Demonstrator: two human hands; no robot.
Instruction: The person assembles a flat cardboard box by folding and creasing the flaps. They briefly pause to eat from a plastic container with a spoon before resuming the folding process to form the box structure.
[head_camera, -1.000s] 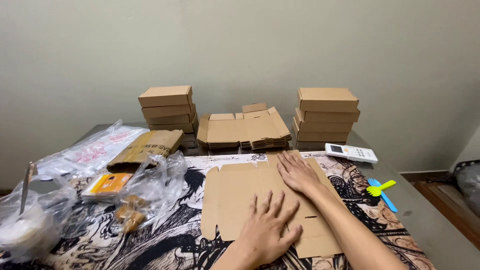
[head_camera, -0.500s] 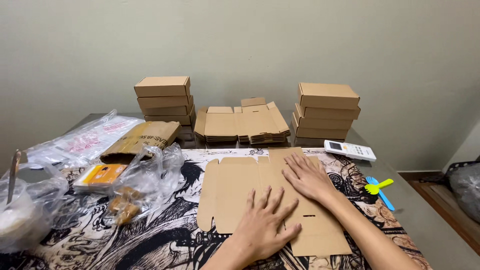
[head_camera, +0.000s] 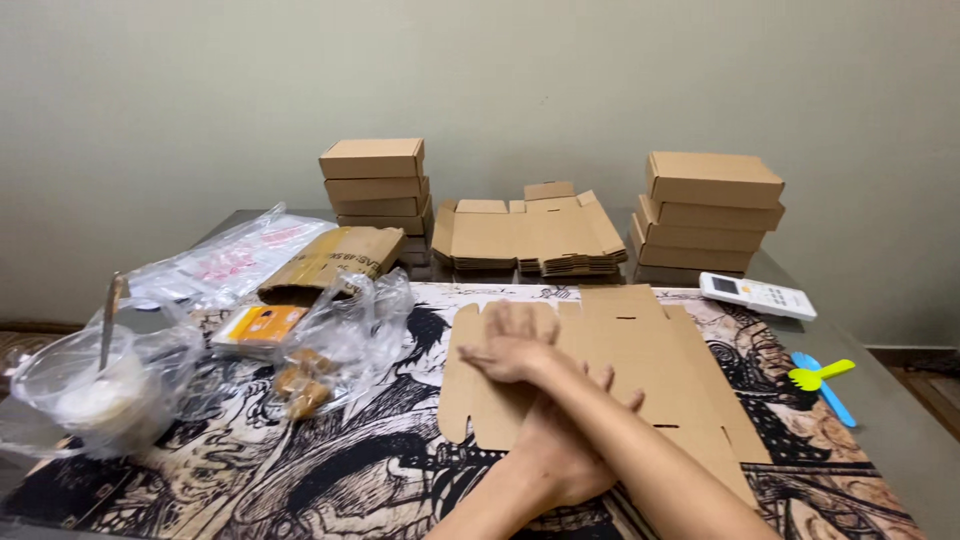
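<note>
We find both hands pressing flat, fingers spread, on an unfolded cardboard box blank (head_camera: 640, 370) lying on the bench: right hand (head_camera: 515, 345) crossing over left hand (head_camera: 560, 450). The blank is not yet folded; finished boxes (head_camera: 375, 185) and flat blanks (head_camera: 530, 235) are stacked behind.

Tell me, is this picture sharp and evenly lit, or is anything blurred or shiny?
Head view: soft, even light and faint shadows; the hands over the flat cardboard look slightly smeared; the clear plastic bags show small glints.
</note>
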